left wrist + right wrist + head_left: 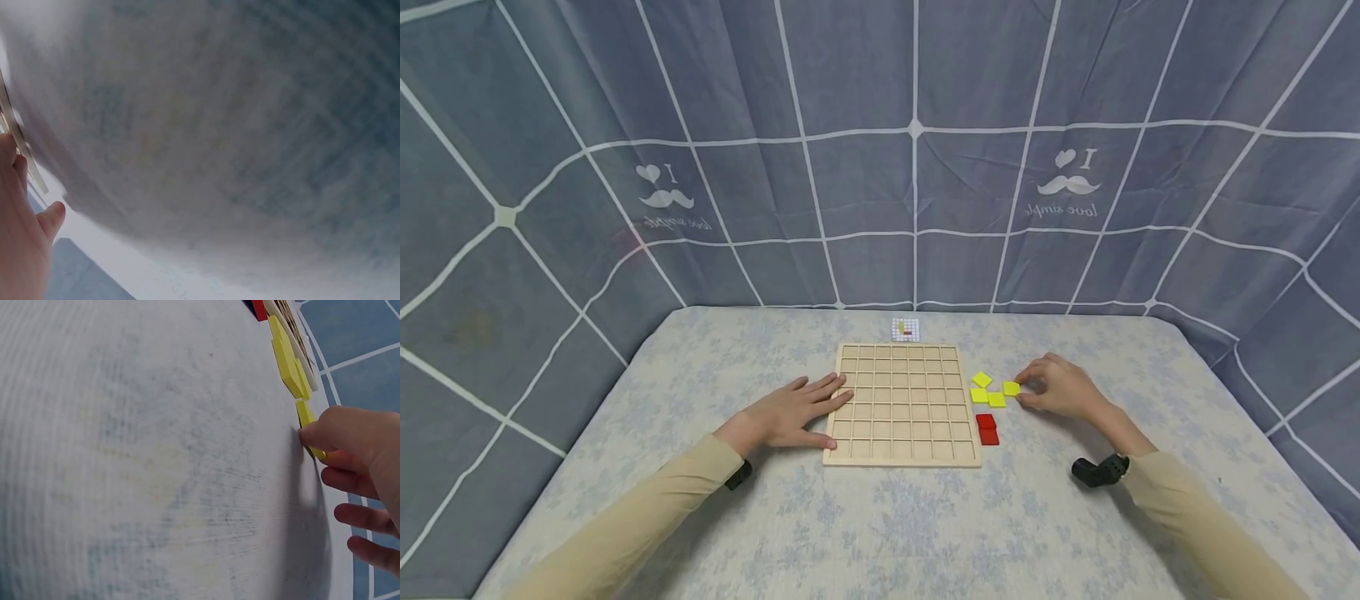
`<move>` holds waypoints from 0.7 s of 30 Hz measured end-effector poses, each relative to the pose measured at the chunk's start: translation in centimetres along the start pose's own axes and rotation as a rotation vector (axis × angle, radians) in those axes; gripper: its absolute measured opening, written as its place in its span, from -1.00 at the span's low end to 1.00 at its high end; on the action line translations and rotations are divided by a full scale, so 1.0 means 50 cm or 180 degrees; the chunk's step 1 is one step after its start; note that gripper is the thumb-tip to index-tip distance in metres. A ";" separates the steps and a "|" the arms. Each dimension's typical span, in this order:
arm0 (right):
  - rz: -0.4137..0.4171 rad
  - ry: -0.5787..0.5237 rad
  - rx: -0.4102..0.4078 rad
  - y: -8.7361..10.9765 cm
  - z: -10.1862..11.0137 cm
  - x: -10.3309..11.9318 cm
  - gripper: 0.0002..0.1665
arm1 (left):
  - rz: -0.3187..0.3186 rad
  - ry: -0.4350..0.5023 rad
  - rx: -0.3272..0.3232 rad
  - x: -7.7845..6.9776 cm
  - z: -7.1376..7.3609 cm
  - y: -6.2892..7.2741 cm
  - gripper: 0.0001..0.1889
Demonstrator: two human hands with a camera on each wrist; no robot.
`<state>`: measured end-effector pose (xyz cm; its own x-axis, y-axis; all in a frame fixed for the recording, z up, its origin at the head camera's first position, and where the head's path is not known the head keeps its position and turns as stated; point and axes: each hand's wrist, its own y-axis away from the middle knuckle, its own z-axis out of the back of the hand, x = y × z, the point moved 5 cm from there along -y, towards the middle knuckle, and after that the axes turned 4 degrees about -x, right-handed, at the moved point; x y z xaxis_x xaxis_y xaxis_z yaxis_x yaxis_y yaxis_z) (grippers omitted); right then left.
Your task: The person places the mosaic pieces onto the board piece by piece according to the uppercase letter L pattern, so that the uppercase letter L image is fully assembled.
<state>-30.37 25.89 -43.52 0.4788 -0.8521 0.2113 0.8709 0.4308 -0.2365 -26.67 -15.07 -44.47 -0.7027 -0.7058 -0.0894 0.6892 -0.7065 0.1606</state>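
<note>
A wooden grid board [902, 462] lies on the table. My left hand [793, 412] rests with fairly straight, spread fingers over its left edge; the left wrist view catches only part of this hand [25, 231]. Right of the board, my right hand [1063, 388] pinches a yellow square tile [1011, 389] between thumb and index finger, low over the tabletop. The right wrist view shows the thumb on that tile [304, 417], the other fingers apart. Several more yellow tiles [996, 400] lie close by, between hand and board. Nearer me are two red tiles [988, 437], one overlapping the other.
Behind the board lies a small card [906, 330] printed with a grid and coloured squares. A pale floral cloth covers the table [880, 533]. Grey-blue curtains [865, 183] with white lines enclose the back and sides. Each wrist wears a dark device [1099, 472].
</note>
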 end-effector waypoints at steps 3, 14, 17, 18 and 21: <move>-0.0071 -0.0061 -0.0055 -0.001 0.000 -0.001 -0.70 | -0.0002 -0.0027 0.0013 0.000 -0.001 0.000 -0.12; -0.0265 -0.0291 -0.0353 -0.025 0.019 0.024 -0.68 | -0.0052 -0.0149 0.0020 -0.004 0.006 -0.005 -0.09; -0.0281 -0.0349 -0.0365 -0.039 0.017 0.041 -0.67 | -0.0034 -0.0123 0.0050 -0.006 0.005 -0.007 -0.08; -0.0291 -0.0370 -0.0359 -0.044 0.016 0.048 -0.67 | -0.0018 -0.0103 0.0064 -0.007 0.004 -0.007 -0.08; -0.0304 -0.0415 -0.0330 -0.061 0.009 0.067 -0.67 | 0.0039 -0.0054 0.0111 -0.008 0.000 -0.008 -0.08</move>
<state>-31.37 21.87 -41.66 0.4107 -0.8389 0.3571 0.9003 0.3111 -0.3045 -26.64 -14.52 -44.52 -0.6974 -0.7132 -0.0706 0.6914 -0.6955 0.1957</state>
